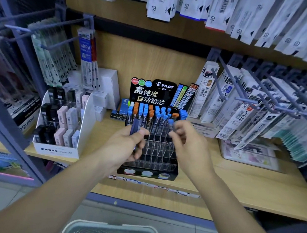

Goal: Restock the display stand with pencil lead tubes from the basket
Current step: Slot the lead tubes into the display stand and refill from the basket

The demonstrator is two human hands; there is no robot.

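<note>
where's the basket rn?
Head view, bottom centre, cut off by the frame edge: the basket sits nearer the person than the shelf, directly below the display stand.

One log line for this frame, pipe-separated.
left hand: grips lead tubes | right hand: pinches blue-capped lead tube | display stand: back rows filled, front slots empty | basket: dark items inside

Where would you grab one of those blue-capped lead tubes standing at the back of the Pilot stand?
Pinch the blue-capped tube by its cap, coming straight down from above. It stands upright in the display stand, whose clear walls box in its lower body, and neighbouring tubes crowd its sides, so probably only the top is free.
</note>
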